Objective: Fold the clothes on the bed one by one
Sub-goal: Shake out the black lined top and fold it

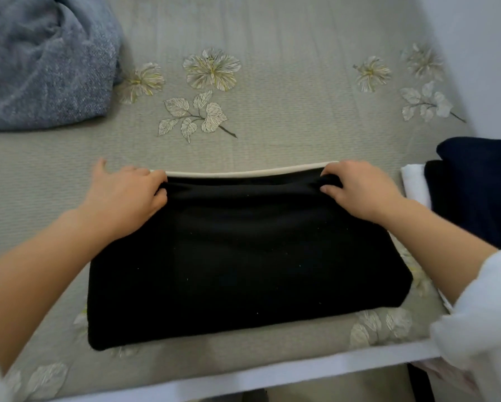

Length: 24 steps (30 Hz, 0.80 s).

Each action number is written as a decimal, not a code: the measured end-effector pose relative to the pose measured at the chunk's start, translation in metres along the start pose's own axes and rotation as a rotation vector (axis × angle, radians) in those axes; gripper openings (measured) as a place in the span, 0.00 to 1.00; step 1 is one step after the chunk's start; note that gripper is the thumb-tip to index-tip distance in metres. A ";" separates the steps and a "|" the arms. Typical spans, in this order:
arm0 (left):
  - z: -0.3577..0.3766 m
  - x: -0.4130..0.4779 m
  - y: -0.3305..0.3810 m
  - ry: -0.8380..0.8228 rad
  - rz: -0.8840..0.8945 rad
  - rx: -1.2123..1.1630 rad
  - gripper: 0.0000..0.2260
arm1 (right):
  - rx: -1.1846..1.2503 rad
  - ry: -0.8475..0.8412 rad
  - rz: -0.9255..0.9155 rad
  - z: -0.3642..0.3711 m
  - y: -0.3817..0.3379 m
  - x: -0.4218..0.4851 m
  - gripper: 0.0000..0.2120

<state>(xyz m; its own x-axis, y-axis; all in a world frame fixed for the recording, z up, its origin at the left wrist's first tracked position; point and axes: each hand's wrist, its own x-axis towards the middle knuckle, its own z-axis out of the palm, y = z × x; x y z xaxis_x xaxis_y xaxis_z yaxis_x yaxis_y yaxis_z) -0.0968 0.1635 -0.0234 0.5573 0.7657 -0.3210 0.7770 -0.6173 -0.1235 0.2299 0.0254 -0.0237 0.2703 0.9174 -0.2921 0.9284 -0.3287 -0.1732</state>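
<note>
A black garment [243,256] with a cream edge along its far side lies folded in a wide rectangle on the bed, near the front edge. My left hand [127,192] grips its far left corner, fingers curled over the fabric. At the far right corner my right hand [359,190] pinches the black cloth between thumb and fingers. Both forearms reach over the garment's sides.
A crumpled grey-blue garment [40,59] lies at the back left of the bed [272,82], which has a grey-green floral cover. At the right edge sits a stack of folded clothes, dark navy [481,187] over white [414,181]. The bed's white frame [272,375] runs along the front.
</note>
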 end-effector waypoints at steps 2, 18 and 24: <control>0.020 0.017 -0.005 0.030 -0.007 -0.056 0.12 | 0.027 0.046 0.052 0.018 0.001 0.016 0.12; 0.084 0.014 0.070 0.313 0.013 -0.551 0.23 | 0.177 0.331 0.064 0.087 -0.037 0.001 0.29; 0.117 -0.028 0.110 0.068 0.051 -0.417 0.26 | -0.106 0.012 -0.165 0.135 -0.061 -0.057 0.27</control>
<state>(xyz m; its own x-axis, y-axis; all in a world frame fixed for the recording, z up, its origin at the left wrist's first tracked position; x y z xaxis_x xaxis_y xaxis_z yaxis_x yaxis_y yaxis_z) -0.0612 0.0531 -0.1377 0.6054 0.7548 -0.2525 0.7920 -0.5397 0.2856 0.1229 -0.0374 -0.1237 0.1148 0.9596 -0.2568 0.9818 -0.1489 -0.1176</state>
